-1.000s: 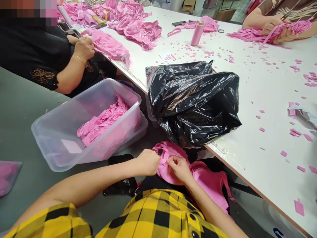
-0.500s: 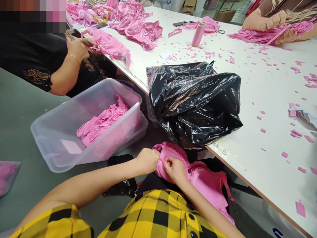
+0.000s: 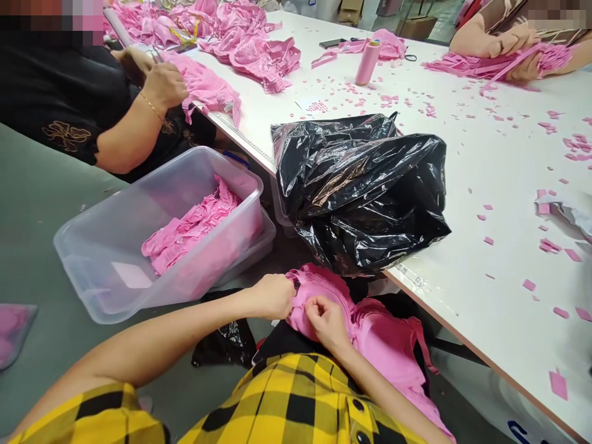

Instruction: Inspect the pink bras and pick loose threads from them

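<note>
Beneath the curled right hand (image 3: 328, 320), hold unclear, lies pink bra (image 3: 377, 330), left hand (image 3: 274, 296) gripping.

Head view, forward and down beside the counter (image 3: 513, 234)

The single camera looks from the wearer's head, close above the shirt (image 3: 287, 401) along the bottom. It faces forward and steeply down, with the bra (image 3: 379, 336) near, below the counter's near edge. That edge slants from upper left to lower right; the far edge shows at the top. The view also looks down into the box (image 3: 87, 265), left of the near edge.
</note>
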Demonstrator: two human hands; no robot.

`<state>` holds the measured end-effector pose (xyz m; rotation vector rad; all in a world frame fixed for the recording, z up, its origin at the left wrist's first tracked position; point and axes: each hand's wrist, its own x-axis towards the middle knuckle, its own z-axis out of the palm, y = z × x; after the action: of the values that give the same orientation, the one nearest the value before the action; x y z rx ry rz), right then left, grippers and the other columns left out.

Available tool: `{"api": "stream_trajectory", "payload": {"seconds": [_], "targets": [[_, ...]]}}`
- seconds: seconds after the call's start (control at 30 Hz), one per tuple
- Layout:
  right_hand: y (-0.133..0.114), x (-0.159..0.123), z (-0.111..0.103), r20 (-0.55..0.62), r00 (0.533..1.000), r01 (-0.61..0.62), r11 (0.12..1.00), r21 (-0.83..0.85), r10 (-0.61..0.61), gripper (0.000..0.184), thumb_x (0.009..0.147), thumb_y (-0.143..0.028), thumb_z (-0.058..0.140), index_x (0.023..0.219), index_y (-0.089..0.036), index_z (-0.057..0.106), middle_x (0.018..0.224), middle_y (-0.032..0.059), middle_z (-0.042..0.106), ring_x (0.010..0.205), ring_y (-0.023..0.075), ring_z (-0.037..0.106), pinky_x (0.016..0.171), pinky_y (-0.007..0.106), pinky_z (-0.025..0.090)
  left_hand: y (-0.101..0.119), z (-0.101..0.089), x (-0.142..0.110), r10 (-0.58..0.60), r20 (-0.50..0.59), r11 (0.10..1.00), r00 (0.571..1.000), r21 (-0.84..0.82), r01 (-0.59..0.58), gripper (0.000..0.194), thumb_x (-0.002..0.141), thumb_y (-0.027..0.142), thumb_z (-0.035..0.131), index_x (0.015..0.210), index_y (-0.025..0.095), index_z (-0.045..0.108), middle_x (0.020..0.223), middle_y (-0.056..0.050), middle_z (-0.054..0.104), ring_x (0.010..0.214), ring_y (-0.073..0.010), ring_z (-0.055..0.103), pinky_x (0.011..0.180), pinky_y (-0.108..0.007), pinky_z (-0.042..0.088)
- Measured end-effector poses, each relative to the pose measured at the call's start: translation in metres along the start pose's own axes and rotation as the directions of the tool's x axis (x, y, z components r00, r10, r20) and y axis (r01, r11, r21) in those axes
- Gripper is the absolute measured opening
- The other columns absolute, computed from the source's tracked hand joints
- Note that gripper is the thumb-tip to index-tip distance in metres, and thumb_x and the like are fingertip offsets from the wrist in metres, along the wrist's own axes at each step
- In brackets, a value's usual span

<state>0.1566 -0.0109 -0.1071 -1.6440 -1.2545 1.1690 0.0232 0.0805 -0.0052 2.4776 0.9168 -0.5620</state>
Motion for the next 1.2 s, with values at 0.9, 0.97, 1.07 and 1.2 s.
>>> {"api": "stream_trajectory", "payload": {"seconds": [0.9, 0.97, 1.07, 1.2], "targets": [[-0.014, -0.011, -0.007, 0.05, 0.998, 0.04, 0.999, 0.008, -0.041, 0.021, 0.075, -0.028, 0.045, 0.057, -0.018, 0.047, 0.051, -0.0043, 0.04, 0.048, 0.009, 0.036, 0.046, 0.02, 0.03, 0.016, 0.035, -0.001, -0.093, -0.084, 0.955, 0.992, -0.29, 0.065, 0.02, 0.074, 0.02, 0.049, 0.06, 0.013, 0.061, 0.055, -0.005, 0.057, 0.055, -0.0166, 0.053, 0.055, -0.025, 0.038], [-0.013, -0.011, -0.01, 0.025, 0.998, 0.056, 0.998, -0.025, -0.056, 0.022, 0.076, -0.028, 0.047, 0.058, -0.018, 0.047, 0.052, -0.0039, 0.04, 0.049, 0.0093, 0.036, 0.047, 0.02, 0.03, 0.019, 0.044, 0.003, -0.138, -0.165, 0.901, 0.977, -0.43, 0.055, 0.023, 0.078, 0.018, 0.044, 0.063, 0.014, 0.061, 0.058, -0.003, 0.056, 0.055, -0.0136, 0.051, 0.055, -0.023, 0.037], [-0.01, -0.011, -0.015, 0.018, 0.998, 0.063, 0.996, -0.068, -0.062, 0.023, 0.077, -0.028, 0.048, 0.057, -0.017, 0.049, 0.052, -0.0034, 0.041, 0.05, 0.0093, 0.036, 0.047, 0.02, 0.029, 0.02, 0.059, 0.005, -0.155, -0.286, 0.868, 0.945, -0.497, -0.008, 0.022, 0.081, 0.017, 0.041, 0.069, 0.015, 0.06, 0.07, -0.003, 0.056, 0.067, -0.0139, 0.051, 0.064, -0.024, 0.04], [-0.009, -0.014, -0.017, 0.028, 0.998, 0.06, 0.993, -0.103, -0.058, 0.025, 0.08, -0.028, 0.046, 0.059, -0.016, 0.052, 0.05, -0.0039, 0.041, 0.047, 0.0089, 0.036, 0.045, 0.02, 0.029, 0.011, 0.065, -0.002, -0.13, -0.283, 0.798, 0.95, -0.599, -0.07, 0.023, 0.083, 0.022, 0.044, 0.068, 0.016, 0.06, 0.075, -0.003, 0.054, 0.081, -0.016, 0.052, 0.073, -0.025, 0.041]]}}
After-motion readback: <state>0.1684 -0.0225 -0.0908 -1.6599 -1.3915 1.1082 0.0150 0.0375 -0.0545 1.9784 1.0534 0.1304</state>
